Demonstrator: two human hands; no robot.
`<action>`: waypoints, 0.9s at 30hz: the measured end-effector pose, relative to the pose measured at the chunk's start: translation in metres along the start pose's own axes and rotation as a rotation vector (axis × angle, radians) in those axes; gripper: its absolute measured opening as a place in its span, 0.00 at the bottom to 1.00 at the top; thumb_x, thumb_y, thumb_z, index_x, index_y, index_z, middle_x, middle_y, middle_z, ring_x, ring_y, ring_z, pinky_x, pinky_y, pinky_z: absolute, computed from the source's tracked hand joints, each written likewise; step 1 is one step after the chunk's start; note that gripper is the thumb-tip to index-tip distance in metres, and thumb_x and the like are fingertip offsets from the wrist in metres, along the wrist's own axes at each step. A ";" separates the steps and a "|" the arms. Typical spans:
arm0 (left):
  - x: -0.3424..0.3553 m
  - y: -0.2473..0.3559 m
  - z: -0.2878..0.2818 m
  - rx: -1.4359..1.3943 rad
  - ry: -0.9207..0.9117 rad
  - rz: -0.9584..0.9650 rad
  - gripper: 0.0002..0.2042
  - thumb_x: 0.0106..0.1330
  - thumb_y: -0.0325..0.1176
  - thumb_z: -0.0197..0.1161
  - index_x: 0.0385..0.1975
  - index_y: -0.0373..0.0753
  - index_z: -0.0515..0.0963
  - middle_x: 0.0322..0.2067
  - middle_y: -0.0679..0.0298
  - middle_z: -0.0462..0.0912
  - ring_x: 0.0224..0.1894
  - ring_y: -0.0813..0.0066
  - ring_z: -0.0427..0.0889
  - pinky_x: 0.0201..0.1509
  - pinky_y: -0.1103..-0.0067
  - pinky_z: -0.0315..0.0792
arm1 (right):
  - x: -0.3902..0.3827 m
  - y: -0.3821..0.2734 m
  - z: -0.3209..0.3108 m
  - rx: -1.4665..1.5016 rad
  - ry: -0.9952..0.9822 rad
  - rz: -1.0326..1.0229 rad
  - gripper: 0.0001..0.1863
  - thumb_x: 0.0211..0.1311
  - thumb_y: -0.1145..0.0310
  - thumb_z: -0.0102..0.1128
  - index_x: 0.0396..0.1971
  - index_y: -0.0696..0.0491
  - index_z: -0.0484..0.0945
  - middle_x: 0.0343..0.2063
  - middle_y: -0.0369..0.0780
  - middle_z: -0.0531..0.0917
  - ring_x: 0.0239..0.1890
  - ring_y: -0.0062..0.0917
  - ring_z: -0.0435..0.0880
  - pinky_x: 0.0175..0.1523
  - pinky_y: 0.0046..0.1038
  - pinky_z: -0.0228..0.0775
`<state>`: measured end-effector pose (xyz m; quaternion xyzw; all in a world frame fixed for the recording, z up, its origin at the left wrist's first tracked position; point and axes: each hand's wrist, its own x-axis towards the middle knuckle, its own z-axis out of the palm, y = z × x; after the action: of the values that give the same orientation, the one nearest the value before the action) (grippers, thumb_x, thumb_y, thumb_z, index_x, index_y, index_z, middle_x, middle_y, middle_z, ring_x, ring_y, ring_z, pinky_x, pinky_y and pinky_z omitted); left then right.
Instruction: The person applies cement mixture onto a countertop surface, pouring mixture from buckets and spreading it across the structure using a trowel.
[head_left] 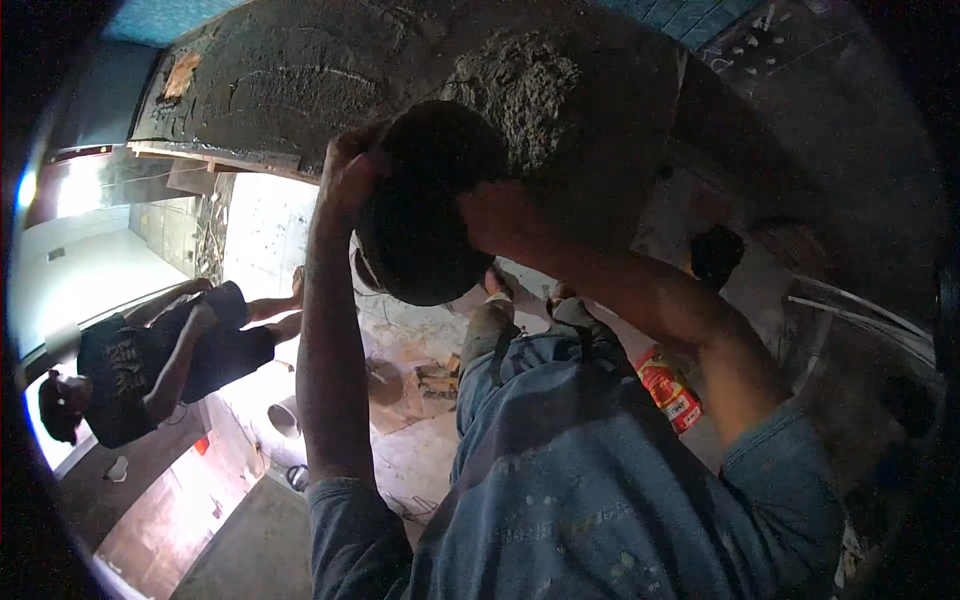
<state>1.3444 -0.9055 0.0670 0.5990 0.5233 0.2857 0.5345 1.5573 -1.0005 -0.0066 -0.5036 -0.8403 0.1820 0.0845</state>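
Observation:
A dark round bucket is held up in front of my body, at the edge of a slab coated in wet grey mortar. My left hand grips the bucket's left side near the top. On its right side my right hand is closed against it, the fingers partly lost in shadow. The inside of the bucket is too dark to make out. Just beyond it, a rough heap of wet mortar lies on the slab.
A person in dark clothes is at the left. A red and yellow bag lies on the floor by my right forearm. A round container and broken pieces of brick are on the floor. Pale strips lie at the right.

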 end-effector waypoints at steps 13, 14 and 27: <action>-0.024 0.018 0.029 -0.146 0.037 0.125 0.27 0.46 0.34 0.57 0.49 0.29 0.79 0.42 0.58 0.84 0.40 0.73 0.79 0.47 0.78 0.73 | -0.019 -0.015 -0.016 -0.157 -0.261 -0.261 0.15 0.59 0.68 0.53 0.44 0.56 0.79 0.34 0.49 0.82 0.39 0.41 0.83 0.44 0.44 0.76; -0.026 0.010 0.027 -0.138 0.072 0.129 0.27 0.47 0.34 0.58 0.49 0.29 0.79 0.41 0.58 0.84 0.40 0.72 0.80 0.47 0.77 0.73 | -0.011 -0.014 -0.023 -0.195 -0.318 -0.305 0.15 0.60 0.67 0.52 0.45 0.55 0.79 0.35 0.49 0.82 0.40 0.41 0.83 0.45 0.44 0.76; -0.038 0.007 0.065 0.197 0.185 0.113 0.31 0.40 0.36 0.59 0.52 0.44 0.80 0.44 0.57 0.85 0.46 0.65 0.83 0.53 0.75 0.72 | -0.021 0.047 0.078 0.156 0.325 -0.206 0.16 0.60 0.54 0.58 0.30 0.53 0.80 0.15 0.40 0.78 0.15 0.30 0.79 0.21 0.34 0.72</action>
<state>1.3945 -0.9628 0.0650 0.6481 0.5612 0.3168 0.4057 1.5799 -1.0162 -0.0958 -0.4296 -0.8461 0.1530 0.2759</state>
